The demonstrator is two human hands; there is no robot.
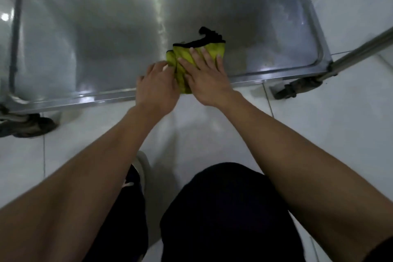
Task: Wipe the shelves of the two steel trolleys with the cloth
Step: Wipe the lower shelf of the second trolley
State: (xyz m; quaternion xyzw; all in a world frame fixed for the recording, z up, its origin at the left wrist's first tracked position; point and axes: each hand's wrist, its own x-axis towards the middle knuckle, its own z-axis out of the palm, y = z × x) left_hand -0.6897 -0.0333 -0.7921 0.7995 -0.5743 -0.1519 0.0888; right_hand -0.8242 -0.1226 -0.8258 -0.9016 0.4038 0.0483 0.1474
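**Two hands on one soft cloth, low shelf under work**

Two hands meet on the yellow cloth (196,54), and it's bunched up on the bottom shelf (106,38) of the steel trolley, close to the near rim and right of the middle. Black trim shows along its far edge, with a loose black tail curling away behind. Folds and ridges run through it, so this looks like a light, limp thing, nothing stiff about it; it will crumple, drag and fold over itself rather than slide as a flat pad.

Right hand (205,76) lies spread on top, fingers straight, palm pressing the cloth down onto the steel. That's a flat press, not a clenched hold. Left hand (158,86) comes in at the cloth's near-left edge, fingers curled in against the folds; it appears to be pinching or gathering that edge, though the fingertips are partly hidden.

Best hold, by my reckoning: palm broad across the middle to keep it spread, the other hand tucking loose corners so that the black tail doesn't trail.

Outward now: the shelf is brushed metal, glossy, likely slick under a cloth. A caster (297,88) sits at the right corner, and pale floor tiles (350,112) lie below. The person crouches, dark trousers in view.
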